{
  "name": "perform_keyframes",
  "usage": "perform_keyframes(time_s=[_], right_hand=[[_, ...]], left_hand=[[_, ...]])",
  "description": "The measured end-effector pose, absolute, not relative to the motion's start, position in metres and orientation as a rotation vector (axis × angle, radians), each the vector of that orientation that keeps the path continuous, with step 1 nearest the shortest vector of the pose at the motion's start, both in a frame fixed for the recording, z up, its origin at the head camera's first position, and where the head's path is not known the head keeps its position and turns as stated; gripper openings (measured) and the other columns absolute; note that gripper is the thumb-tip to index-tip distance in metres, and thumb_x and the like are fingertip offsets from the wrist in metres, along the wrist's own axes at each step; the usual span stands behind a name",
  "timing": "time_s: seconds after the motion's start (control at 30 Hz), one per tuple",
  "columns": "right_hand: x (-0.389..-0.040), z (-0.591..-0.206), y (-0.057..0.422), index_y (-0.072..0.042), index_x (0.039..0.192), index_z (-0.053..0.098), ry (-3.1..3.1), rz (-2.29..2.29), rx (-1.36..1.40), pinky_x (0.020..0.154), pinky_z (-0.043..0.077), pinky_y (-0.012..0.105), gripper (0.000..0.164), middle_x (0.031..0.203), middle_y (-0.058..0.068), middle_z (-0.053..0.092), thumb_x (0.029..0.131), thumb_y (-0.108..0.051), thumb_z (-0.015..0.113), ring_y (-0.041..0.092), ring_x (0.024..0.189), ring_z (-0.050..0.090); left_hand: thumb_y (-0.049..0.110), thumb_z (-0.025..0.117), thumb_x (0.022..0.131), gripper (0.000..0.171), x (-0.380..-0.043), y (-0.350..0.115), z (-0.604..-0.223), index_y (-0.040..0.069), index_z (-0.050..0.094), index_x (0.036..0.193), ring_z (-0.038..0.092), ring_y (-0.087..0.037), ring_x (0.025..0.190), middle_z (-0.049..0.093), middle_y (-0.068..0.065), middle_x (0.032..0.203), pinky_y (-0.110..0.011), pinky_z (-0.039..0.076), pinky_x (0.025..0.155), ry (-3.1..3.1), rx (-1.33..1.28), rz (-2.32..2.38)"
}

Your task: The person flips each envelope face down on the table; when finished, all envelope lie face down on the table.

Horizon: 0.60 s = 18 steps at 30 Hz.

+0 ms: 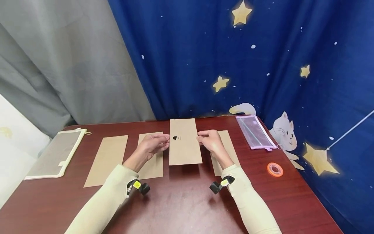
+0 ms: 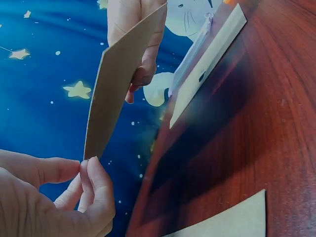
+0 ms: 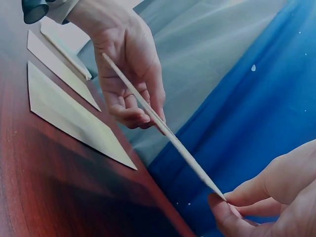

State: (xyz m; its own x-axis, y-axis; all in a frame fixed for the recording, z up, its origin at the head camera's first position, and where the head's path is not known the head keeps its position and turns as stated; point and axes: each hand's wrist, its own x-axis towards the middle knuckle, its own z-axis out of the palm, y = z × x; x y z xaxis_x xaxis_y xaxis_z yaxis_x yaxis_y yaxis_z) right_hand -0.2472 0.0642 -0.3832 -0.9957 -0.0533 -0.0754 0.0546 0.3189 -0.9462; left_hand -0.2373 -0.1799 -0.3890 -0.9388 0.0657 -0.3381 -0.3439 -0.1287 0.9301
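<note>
A flat brown kraft-paper rectangle [image 1: 184,146] with a small black hat-like print is held up above the table between both hands. My left hand [image 1: 155,143] pinches its left edge between thumb and fingers. On the opposite edge, my right hand [image 1: 209,140] pinches it the same way. The left wrist view shows its plain face [image 2: 116,84] tilted; from the right wrist it appears nearly edge-on, as a thin strip [image 3: 168,133]. Similar brown pieces lie below: one [image 1: 155,165] under the left hand, another [image 1: 229,146] partly hidden behind the right hand and forearm.
Farther left lies one more brown rectangle [image 1: 109,157], beside a mesh zip pouch [image 1: 52,156] with pale yellow edging. At the right are a purple zip pouch [image 1: 254,131] with a slim stick-like item inside and an orange ring-shaped roll [image 1: 275,169]. Curtains [image 1: 187,65] hang behind the dark red table [image 1: 181,201].
</note>
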Motion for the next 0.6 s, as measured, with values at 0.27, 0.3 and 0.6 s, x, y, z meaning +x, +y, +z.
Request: perform_keyframes(time_s=[0.27,0.3,0.6], right_hand=[[-0.246,-0.377,0.064,0.003,0.117,0.073,2.46,-1.869,-0.009,0.09,0.062,0.045,0.029,0.097,0.016,0.074,0.09,0.0,0.066,0.007,0.071,0.067],[-0.246,-0.377,0.064,0.003,0.117,0.073,2.456,-1.877,-0.014,0.091,0.062,0.045,0.029,0.096,0.016,0.074,0.089,0.001,0.066,0.007,0.071,0.067],[-0.248,-0.388,0.064,0.005,0.116,0.072,2.422,-1.91,-0.037,0.091,0.062,0.046,0.028,0.094,0.015,0.074,0.089,0.004,0.065,0.008,0.074,0.066]], left_hand=[[-0.003,0.061,0.096,0.029,-0.243,-0.179,-0.381,-0.012,0.06,0.124,0.068,-0.008,0.07,0.071,0.002,0.076,-0.022,0.064,0.071,1.883,-0.3,2.178],[-0.003,0.061,0.096,0.029,-0.243,-0.18,-0.38,-0.012,0.06,0.123,0.069,-0.008,0.07,0.071,0.001,0.076,-0.022,0.064,0.071,1.883,-0.3,2.181],[-0.008,0.062,0.093,0.03,-0.246,-0.182,-0.374,-0.015,0.063,0.122,0.071,-0.009,0.072,0.074,-0.002,0.076,-0.023,0.064,0.072,1.853,-0.262,2.191]])
